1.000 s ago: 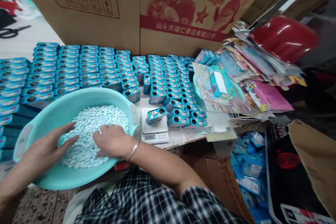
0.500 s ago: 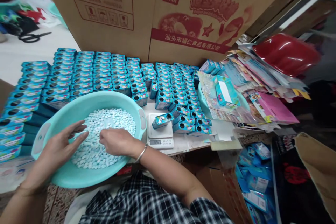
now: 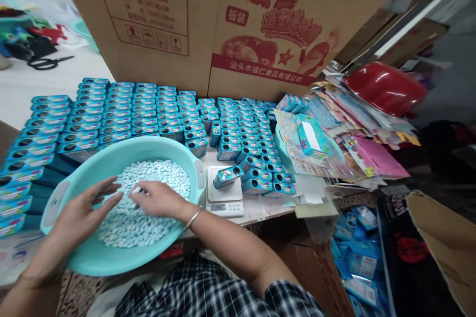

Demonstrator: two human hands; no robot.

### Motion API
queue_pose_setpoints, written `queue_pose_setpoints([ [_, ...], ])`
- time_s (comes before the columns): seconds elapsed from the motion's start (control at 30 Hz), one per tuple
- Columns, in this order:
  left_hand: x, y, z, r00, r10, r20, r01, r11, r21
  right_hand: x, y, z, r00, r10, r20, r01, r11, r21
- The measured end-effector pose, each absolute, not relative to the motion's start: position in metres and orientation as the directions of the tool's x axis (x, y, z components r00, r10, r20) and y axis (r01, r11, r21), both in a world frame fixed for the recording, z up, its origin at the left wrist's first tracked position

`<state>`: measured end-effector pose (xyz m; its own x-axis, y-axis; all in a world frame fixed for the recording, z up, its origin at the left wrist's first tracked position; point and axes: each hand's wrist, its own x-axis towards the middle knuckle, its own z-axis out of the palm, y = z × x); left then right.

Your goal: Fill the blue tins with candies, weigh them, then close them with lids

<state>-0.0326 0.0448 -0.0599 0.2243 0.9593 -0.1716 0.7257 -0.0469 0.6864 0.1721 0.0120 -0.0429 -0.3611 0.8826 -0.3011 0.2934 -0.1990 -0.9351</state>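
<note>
"What's in your grasp?"
"Your left hand (image 3: 87, 205), fingers parted, reaches inside the basin (image 3: 85, 260) of pale tablets (image 3: 130, 233); your right hand (image 3: 156, 200) pinches a white tablet (image 3: 137, 189)."
"And the blue box (image 3: 227, 176)?"
"On your scale (image 3: 225, 195), farther right."

Carton, large, brown, printed in red, at the back. Scissors (image 3: 52, 64), black, lying at far left near a red object (image 3: 55, 34), indistinct. Papers (image 3: 329, 104), mixed, heaped at right. Red plastic piece (image 3: 385, 88), glossy, at the heap's far side. Pink sheet (image 3: 381, 158), flat, nearer.
</note>
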Motion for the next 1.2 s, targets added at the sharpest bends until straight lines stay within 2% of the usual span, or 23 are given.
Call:
queue_pose_setpoints([
  [0.03,-0.032,0.044,-0.058,0.215,0.961,-0.175,0.708,-0.03,0.705,0.175,0.014,-0.042,-0.352,0.877,-0.327,0.095,-0.315,-0.944],
  [0.07,-0.031,0.044,-0.057,0.208,0.963,-0.174,0.69,-0.018,0.724,0.176,0.016,-0.042,-0.378,0.852,-0.362,-0.101,-0.427,-0.899],
  [0.1,-0.031,0.044,-0.056,0.202,0.964,-0.171,0.675,-0.011,0.737,0.177,0.017,-0.042,-0.417,0.819,-0.395,-0.277,-0.529,-0.802],
  [0.17,-0.032,0.044,-0.055,0.192,0.968,-0.16,0.666,-0.008,0.746,0.173,0.017,-0.047,-0.472,0.752,-0.46,-0.578,-0.658,-0.482],
  [0.2,-0.032,0.044,-0.055,0.187,0.97,-0.156,0.663,-0.007,0.748,0.17,0.017,-0.049,-0.475,0.73,-0.492,-0.685,-0.658,-0.314],
  [0.23,-0.032,0.044,-0.054,0.178,0.972,-0.154,0.657,-0.001,0.754,0.166,0.015,-0.052,-0.461,0.72,-0.519,-0.754,-0.626,-0.198],
  [0.3,-0.031,0.043,-0.05,0.165,0.974,-0.158,0.628,0.02,0.778,0.159,0.012,-0.056,-0.439,0.722,-0.534,-0.836,-0.547,-0.052],
  [0.37,-0.027,0.041,-0.043,0.132,0.977,-0.167,0.595,0.056,0.802,0.156,0.009,-0.054,-0.445,0.736,-0.51,-0.864,-0.503,0.029],
  [0.43,-0.021,0.039,-0.033,0.067,0.981,-0.18,0.567,0.111,0.816,0.161,0.008,-0.048,-0.46,0.745,-0.484,-0.865,-0.498,0.055],
  [0.53,-0.007,0.035,-0.014,0.01,0.976,-0.218,0.468,0.188,0.863,0.184,0.004,-0.029,-0.475,0.758,-0.447,-0.861,-0.506,0.058],
  [0.63,0.018,0.033,0.003,0.073,0.972,-0.224,0.347,0.186,0.919,0.228,-0.006,-0.011,-0.381,0.841,-0.383,-0.916,-0.4,0.031],
  [0.7,0.045,0.031,0.012,0.164,0.968,-0.189,0.305,0.133,0.943,0.265,-0.014,-0.002,-0.186,0.919,-0.347,-0.975,-0.217,-0.053],
  [0.77,0.08,0.028,0.014,0.325,0.938,-0.121,0.291,0.022,0.956,0.301,-0.022,0.002,0.089,0.935,-0.343,-0.978,0.017,-0.208],
  [0.87,0.139,0.021,0.004,0.604,0.796,0.043,0.3,-0.277,0.913,0.342,-0.028,0.001,0.428,0.828,-0.363,-0.868,0.265,-0.42],
  [0.97,0.191,0.017,-0.018,0.746,0.647,0.158,0.304,-0.542,0.784,0.36,-0.027,-0.007,0.579,0.728,-0.367,-0.778,0.358,-0.517],
  [1.07,0.225,0.018,-0.039,0.781,0.602,0.166,0.339,-0.632,0.697,0.361,-0.024,-0.017,0.682,0.667,-0.301,-0.664,0.39,-0.638],
  [1.2,0.239,0.021,-0.05,0.765,0.632,0.126,0.379,-0.599,0.705,0.354,-0.022,-0.026,0.76,0.631,-0.157,-0.495,0.405,-0.769],
])
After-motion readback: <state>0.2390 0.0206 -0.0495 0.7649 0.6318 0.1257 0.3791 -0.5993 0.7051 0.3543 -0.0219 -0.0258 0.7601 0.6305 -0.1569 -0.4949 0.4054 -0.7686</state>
